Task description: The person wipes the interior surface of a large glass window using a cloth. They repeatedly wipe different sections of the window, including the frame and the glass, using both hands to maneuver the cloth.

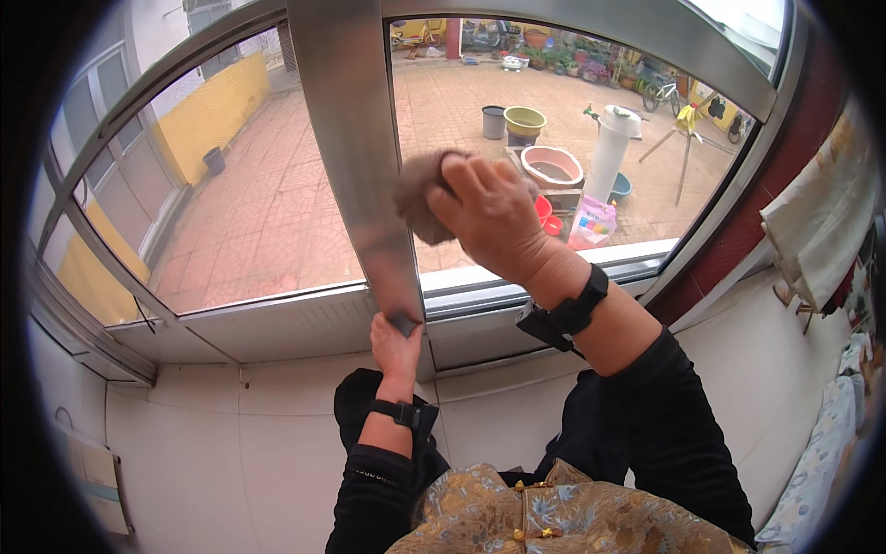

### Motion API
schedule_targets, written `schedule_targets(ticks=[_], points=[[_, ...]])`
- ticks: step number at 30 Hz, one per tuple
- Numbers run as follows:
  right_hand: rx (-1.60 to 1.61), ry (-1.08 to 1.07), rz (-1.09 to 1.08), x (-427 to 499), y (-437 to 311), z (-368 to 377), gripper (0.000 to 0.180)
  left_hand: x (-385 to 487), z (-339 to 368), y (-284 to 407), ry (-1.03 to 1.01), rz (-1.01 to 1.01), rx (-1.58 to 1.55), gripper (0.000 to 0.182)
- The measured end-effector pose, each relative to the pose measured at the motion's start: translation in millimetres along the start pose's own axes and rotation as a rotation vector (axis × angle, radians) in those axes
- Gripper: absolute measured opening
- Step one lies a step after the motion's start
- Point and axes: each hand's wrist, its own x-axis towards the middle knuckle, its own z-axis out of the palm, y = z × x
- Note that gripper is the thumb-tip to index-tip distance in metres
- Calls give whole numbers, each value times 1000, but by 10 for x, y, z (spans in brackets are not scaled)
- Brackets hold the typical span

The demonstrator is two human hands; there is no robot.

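Observation:
My right hand (484, 208) is raised in front of the window pane (443, 111), its fingers closed on a bunched grey-brown cloth (426, 201). The cloth is slightly blurred and lies at the right edge of the wide metal window post (346, 138). Lower down, my left hand (396, 350) is at the foot of the same post, thumb and fingers on either side of a small dark grey piece (403, 323); whether that is a separate object or part of the post, I cannot tell. Black straps with small devices are on both wrists.
A metal sill (277, 322) runs below the panes. To the right hangs a pale cloth (810, 208) beside a dark red wall strip (734, 242). Beyond the glass are a pink basin (552, 166), a yellow-green basin (525, 119) and a white column (609, 156). Pale floor tiles (187, 457) lie below.

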Motion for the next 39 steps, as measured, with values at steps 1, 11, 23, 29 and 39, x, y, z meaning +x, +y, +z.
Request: schedule_targets(ticks=[1, 11, 23, 29, 39], points=[[14, -64, -4, -71, -42, 11, 17, 2, 2, -7, -8, 2, 0, 75], [-87, 303, 127, 665, 409, -309, 44, 21, -21, -4, 4, 22, 27, 74], [-105, 135, 53, 354, 160, -89, 20, 32, 4, -29, -7, 20, -27, 75], [-13, 37, -21, -402, -101, 293, 14, 28, 37, -102, 0, 57, -12, 77], [114, -210, -199, -1766, -605, 826, 14, 29, 36, -55, 12, 69, -44, 81]])
